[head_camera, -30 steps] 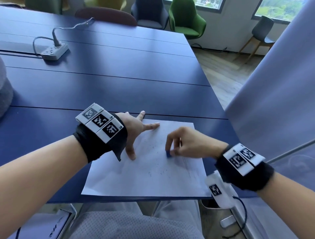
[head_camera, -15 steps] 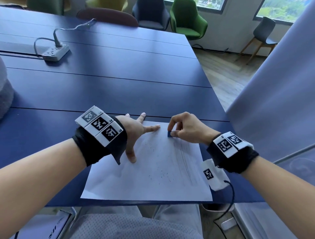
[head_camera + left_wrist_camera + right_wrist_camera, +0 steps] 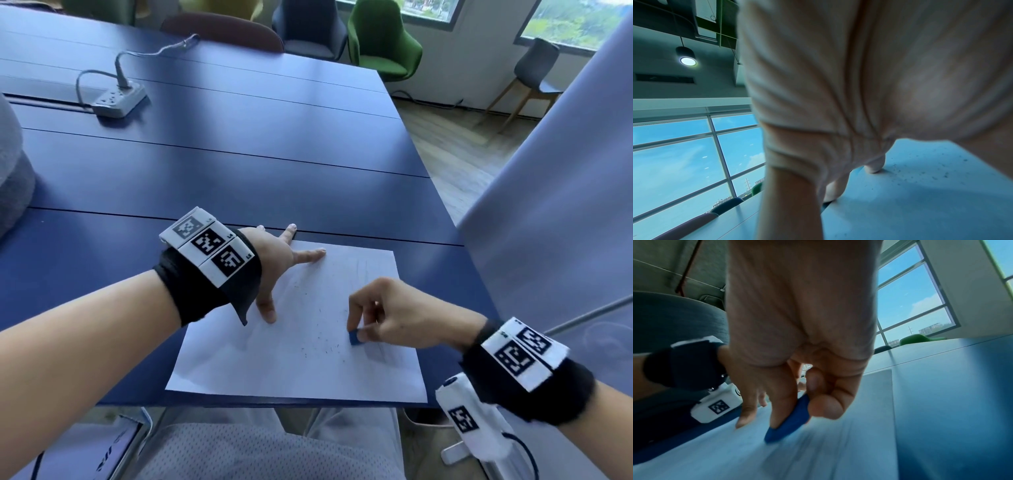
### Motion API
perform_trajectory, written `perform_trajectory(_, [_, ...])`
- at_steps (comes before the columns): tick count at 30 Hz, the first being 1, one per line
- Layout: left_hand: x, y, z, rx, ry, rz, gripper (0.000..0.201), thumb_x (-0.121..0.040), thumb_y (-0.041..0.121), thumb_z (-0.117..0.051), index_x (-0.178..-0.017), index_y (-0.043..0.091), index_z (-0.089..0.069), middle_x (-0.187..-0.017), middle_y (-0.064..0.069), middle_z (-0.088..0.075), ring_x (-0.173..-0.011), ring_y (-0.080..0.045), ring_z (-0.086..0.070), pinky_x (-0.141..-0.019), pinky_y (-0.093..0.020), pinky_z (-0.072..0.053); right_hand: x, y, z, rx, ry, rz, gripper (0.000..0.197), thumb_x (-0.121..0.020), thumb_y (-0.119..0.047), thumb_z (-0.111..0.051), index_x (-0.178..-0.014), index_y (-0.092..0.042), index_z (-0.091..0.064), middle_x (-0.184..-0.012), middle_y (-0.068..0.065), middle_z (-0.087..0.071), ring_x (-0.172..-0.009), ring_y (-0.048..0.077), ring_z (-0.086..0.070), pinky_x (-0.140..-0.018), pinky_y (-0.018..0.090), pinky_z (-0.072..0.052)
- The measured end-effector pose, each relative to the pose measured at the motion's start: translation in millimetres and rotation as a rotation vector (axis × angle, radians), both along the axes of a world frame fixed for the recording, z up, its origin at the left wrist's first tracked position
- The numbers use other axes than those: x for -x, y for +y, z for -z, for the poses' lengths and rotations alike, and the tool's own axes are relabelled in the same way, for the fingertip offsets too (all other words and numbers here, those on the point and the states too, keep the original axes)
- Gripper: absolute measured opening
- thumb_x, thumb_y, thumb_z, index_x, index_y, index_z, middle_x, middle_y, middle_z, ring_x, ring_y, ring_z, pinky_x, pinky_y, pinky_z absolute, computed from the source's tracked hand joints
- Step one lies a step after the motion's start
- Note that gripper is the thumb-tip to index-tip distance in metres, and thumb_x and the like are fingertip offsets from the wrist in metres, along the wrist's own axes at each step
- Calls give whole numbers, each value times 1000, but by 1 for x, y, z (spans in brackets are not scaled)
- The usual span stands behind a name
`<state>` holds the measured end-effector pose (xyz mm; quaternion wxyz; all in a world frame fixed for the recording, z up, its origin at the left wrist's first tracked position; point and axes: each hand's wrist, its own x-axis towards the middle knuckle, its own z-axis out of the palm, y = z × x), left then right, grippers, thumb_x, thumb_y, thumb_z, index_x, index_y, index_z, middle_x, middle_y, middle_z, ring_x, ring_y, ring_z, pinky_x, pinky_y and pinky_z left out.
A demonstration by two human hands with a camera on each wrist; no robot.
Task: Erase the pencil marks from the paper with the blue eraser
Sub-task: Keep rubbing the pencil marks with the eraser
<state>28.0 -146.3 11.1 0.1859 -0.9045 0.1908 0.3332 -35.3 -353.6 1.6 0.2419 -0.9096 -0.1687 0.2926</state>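
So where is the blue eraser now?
In the head view, the blue eraser is pinched in the right hand and touches the paper toward its near right part, beside scattered eraser crumbs.

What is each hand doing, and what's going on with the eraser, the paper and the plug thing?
left hand: fingers spread, pressing the paper flat.
right hand: pinching the eraser.
eraser: tilted, edge on the paper.
paper: flat, speckled with crumbs.
power strip: cord plugged in.
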Motion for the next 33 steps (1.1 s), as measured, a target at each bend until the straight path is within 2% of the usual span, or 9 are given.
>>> perform_trajectory(1, [0, 0, 1, -2, 0, -1, 140, -57, 60, -86, -140, 59, 27, -159, -1, 31, -148, -45, -4, -106, -55, -39, 0, 1, -3, 19, 22, -18, 10, -81, -12, -70, -80, -22, -72, -66, -6, -55, -52, 3, -45, -53, 19, -41])
perform_trajectory(6, [-2, 1, 3, -14, -10, 3, 143, -53, 61, -88, -132, 63, 32, -158, 1, 32, -148, -45, -6, -107, -56, -38, -21, 16, -1, -74, -207, 134, 11, -80, -6, -68, -81, -16, -73, -62, -8, -55, -49, 0, -47, -50, 12, -38])
perform_trajectory(10, [0, 1, 0, -8, -4, 2, 140, -56, 60, -87, -139, 60, 27, -159, 0, 30, -148, -45, -6, -107, -56, -39, 1, 7, -6, 48, 21, -96, 8, -79, -13, -72, -82, -21, -73, -69, 0, -61, -56, 4, -49, -55, 20, -41])
perform_trajectory(12, [0, 0, 0, -9, -3, 1, 140, -57, 60, -86, -140, 59, 27, -159, 0, 30, -148, -45, -5, -107, -57, -38, 2, 9, -9, 82, 45, -136, 9, -78, -14, -73, -83, -22, -74, -71, 0, -64, -57, 4, -50, -56, 21, -42])
perform_trajectory(16, [1, -1, -2, -9, 2, -8, 139, -59, 58, -87, -140, 59, 26, -159, 0, 30, -149, -44, -2, -108, -57, -36, -12, 17, -2, -44, -169, 56, 10, -82, -9, -69, -82, -18, -72, -63, -7, -56, -48, -1, -48, -48, 11, -37])
perform_trajectory(22, [0, 0, -1, -8, -1, -3, 139, -57, 59, -87, -140, 60, 25, -159, 1, 30, -149, -43, -4, -108, -57, -37, 14, 3, -3, 37, 13, -105, 11, -81, -12, -69, -84, -22, -72, -77, 3, -65, -58, 6, -49, -56, 22, -43])
perform_trajectory(26, [0, 0, -3, -4, 6, -12, 140, -57, 58, -87, -140, 60, 25, -159, 2, 31, -149, -41, -3, -109, -58, -35, 9, 5, 1, -49, -115, 9, 11, -82, -11, -68, -84, -21, -72, -71, -2, -59, -53, 2, -47, -50, 14, -39])
perform_trajectory(30, [1, 2, -3, 5, -4, -7, 138, -59, 58, -86, -142, 58, 24, -159, 4, 30, -150, -40, -3, -109, -57, -34, 29, -8, 3, -45, -50, -34, 14, -82, -12, -68, -83, -26, -71, -79, 3, -62, -59, 5, -47, -60, 28, -47])
perform_trajectory(33, [1, 3, 0, 16, -3, -1, 137, -60, 58, -86, -142, 58, 23, -160, 4, 29, -150, -39, -3, -110, -57, -34, 35, -20, 4, -68, -100, 38, 14, -82, -14, -71, -84, -28, -72, -74, -2, -63, -58, 4, -50, -59, 23, -46])
